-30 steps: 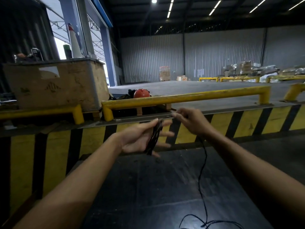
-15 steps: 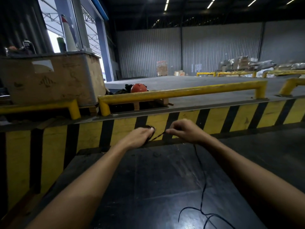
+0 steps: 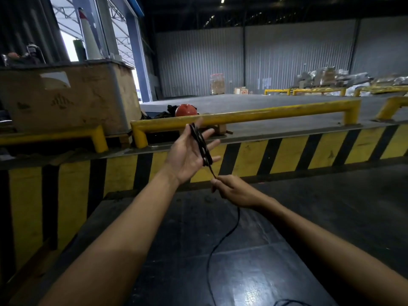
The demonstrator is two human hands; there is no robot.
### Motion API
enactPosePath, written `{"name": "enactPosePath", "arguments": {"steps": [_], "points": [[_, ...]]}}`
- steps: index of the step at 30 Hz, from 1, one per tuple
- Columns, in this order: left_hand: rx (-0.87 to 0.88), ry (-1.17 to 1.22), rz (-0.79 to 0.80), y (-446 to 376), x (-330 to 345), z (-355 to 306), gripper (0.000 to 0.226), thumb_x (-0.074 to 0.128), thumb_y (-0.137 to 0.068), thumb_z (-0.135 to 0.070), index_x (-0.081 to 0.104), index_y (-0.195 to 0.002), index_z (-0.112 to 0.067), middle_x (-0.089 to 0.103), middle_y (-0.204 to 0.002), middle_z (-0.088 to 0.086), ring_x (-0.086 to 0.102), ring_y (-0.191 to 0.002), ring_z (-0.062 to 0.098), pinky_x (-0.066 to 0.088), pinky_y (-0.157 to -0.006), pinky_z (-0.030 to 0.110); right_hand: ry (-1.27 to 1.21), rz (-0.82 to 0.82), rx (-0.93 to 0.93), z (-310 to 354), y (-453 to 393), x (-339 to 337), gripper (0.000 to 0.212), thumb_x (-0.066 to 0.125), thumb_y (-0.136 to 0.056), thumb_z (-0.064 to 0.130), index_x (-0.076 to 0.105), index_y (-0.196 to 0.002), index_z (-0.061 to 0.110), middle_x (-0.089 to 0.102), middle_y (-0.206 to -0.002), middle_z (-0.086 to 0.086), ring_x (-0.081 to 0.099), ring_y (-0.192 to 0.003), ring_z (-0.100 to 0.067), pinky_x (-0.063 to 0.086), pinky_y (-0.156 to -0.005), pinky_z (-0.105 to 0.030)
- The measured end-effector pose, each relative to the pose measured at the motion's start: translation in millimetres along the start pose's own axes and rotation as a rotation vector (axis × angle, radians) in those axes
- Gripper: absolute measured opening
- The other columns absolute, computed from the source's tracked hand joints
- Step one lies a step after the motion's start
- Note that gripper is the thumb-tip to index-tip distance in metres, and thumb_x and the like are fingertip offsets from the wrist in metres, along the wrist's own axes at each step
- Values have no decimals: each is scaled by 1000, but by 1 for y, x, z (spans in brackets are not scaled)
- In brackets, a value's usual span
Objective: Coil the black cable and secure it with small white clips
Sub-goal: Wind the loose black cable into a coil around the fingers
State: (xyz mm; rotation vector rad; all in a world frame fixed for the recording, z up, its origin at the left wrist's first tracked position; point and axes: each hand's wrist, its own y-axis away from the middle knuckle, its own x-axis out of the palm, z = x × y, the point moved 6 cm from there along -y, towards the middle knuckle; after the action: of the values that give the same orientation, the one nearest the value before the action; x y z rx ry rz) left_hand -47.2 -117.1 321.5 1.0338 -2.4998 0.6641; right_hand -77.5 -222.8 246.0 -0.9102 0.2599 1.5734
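Dark, glossy bench in front of a yellow-and-black striped barrier.

The bench surface is black and reflective, catching ceiling light in a pale patch near the lower middle. On it lies the slack tail of the black cable, which runs down from above the surface in a loose curve and trails off toward the bottom edge, where another loop of it shows.
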Motion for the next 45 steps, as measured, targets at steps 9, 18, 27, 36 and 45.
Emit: {"name": "enactPosePath", "arguments": {"steps": [9, 18, 27, 36, 45], "points": [[80, -1352, -217, 10, -36, -3, 45, 30, -100, -42, 56, -128, -20, 56, -130, 7, 49, -111, 16, 43, -86, 28, -195, 82, 93, 2, -3, -16, 25, 48, -95, 39, 63, -82, 23, 52, -65, 7, 47, -51, -2, 40, -50, -22], [-665, -1394, -54, 38, -56, 23, 44, 34, -95, -52, 62, -119, -26, 63, -117, 9, 61, -97, 23, 48, -74, 32, -146, 86, 208, 24, -3, -51, 22, 57, -90, 35, 63, -86, 14, 53, -73, -1, 49, -59, -10, 41, -54, -25], [-469, -216, 200, 34, -9, 41, 47, 32, -96, -48, 47, -138, -32, 51, -141, 11, 54, -122, 34, 48, -91, 60, -57, -68, 128, -5, 1, -28, 31, 38, -100, 31, 64, -97, 15, 67, -95, -6, 63, -89, -18, 50, -77, -38], [-28, -141, -141, 2, -21, 6, 44, 26, -98, -48, 43, -137, -36, 29, -153, 11, 39, -131, 34, 38, -95, 62, 118, 176, 134, -14, 22, 18, 33, 37, -100, 34, 64, -100, 16, 51, -72, 17, 51, -67, 2, 36, -57, -18], [-56, -1325, -384, 16, -75, -10, 44, 30, -99, -44, 64, -116, -20, 63, -116, 11, 58, -108, 28, 43, -81, 36, 453, 230, 62, 20, 9, -50, 16, 44, -97, 31, 57, -89, 26, 60, -88, 3, 60, -79, -10, 49, -70, -27]]}}
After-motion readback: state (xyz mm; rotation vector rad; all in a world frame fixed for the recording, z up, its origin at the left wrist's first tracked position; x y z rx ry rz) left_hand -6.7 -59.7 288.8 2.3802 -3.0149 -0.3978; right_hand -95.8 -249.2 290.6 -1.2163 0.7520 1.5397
